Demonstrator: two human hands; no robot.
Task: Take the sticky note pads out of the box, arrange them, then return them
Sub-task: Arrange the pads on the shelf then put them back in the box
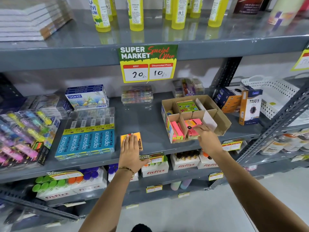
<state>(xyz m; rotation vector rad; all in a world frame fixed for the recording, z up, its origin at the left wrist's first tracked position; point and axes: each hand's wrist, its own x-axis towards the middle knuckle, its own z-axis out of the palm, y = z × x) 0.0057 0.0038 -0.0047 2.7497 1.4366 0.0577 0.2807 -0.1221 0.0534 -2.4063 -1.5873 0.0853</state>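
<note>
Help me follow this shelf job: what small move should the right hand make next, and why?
Probably close the right hand on the pink pad and lift it out of the box; its fingers already rest on it, while the left hand lies flat on an orange pad.

- The shelf sign [147, 63] in front of me reads "SUPER MARKET Special Offer", MRP 20, Discounted Price 10
- Blue pencil boxes [85, 142]: "apsara PLATINUM"
- White cartons [155, 170] below my hands: "fitfizz"
- Crayon box [87, 97]: "DOMS"
- Tall box [250, 110]: "TRIO"
</note>
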